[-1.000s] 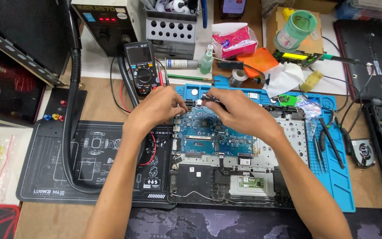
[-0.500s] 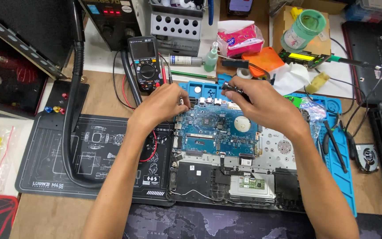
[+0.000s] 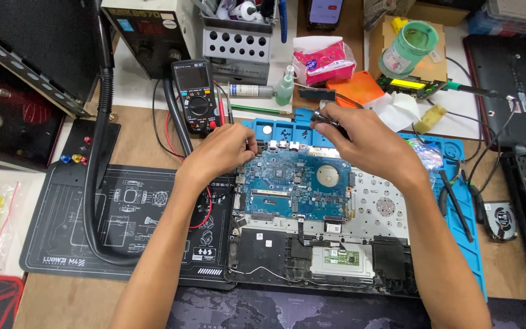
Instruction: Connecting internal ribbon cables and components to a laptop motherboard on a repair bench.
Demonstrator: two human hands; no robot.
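- Motherboard (image 3: pixel 293 183), blue, sits in the opened laptop base (image 3: pixel 336 244) at desk centre.
- Left hand (image 3: pixel 217 152) pinches its nine o'clock edge.
- Right hand (image 3: pixel 360 143) grips a dark tool (image 3: pixel 327 119) at twelve o'clock; a slip could scratch components.

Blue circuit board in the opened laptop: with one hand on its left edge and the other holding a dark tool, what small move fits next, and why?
Probably bring the dark tool down to the blue circuit board, near its top edge. The right hand holds it just above that edge, while the left hand rests at the top-left corner, seemingly steadying it. What the tip is aimed at is too small to tell.
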